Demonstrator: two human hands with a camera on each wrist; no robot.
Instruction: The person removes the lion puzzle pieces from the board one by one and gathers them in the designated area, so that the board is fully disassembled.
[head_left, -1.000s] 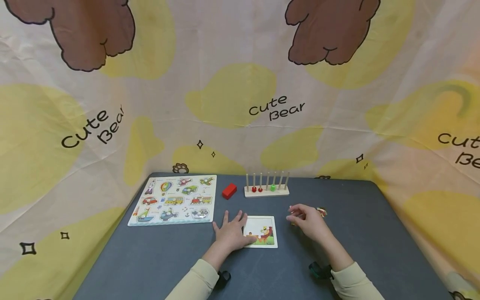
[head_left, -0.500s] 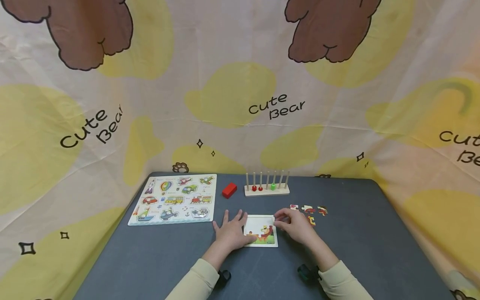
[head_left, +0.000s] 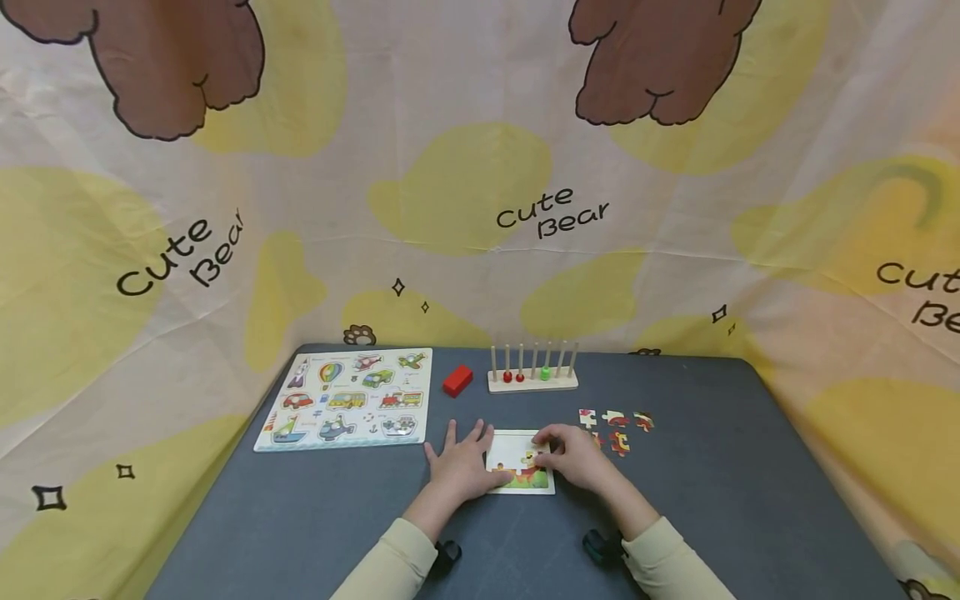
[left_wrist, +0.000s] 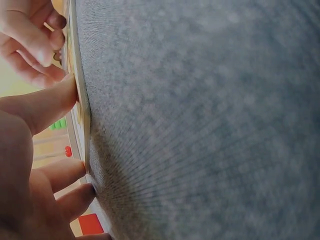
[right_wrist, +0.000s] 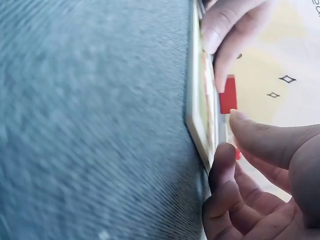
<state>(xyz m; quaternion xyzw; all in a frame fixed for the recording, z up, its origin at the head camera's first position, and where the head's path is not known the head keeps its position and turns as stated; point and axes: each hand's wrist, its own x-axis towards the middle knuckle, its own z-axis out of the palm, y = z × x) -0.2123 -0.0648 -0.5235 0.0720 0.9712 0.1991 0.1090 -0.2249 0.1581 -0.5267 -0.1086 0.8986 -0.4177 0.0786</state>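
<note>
In the head view a small framed picture puzzle (head_left: 517,490) lies on the dark table, its lower part filled with a coloured picture. My left hand (head_left: 459,468) rests at its left side with fingers spread, and the thumb (left_wrist: 62,95) presses on the tray's near part. Over the tray's right side is my right hand (head_left: 576,457). Its thumb and index finger pinch what looks like a small puzzle piece, mostly hidden by the fingers. Several loose puzzle pieces (head_left: 616,419) lie just behind and right of that hand.
A large vehicle puzzle board (head_left: 348,402) lies at the back left. Beside it sit a red block (head_left: 458,381) and a wooden peg stand (head_left: 533,383) with red and green beads. A patterned cloth (head_left: 450,192) hangs behind the table.
My right hand has moved left from the loose pieces to over the tray's right side, bringing those pieces into view. The left hand has stayed in place.
</note>
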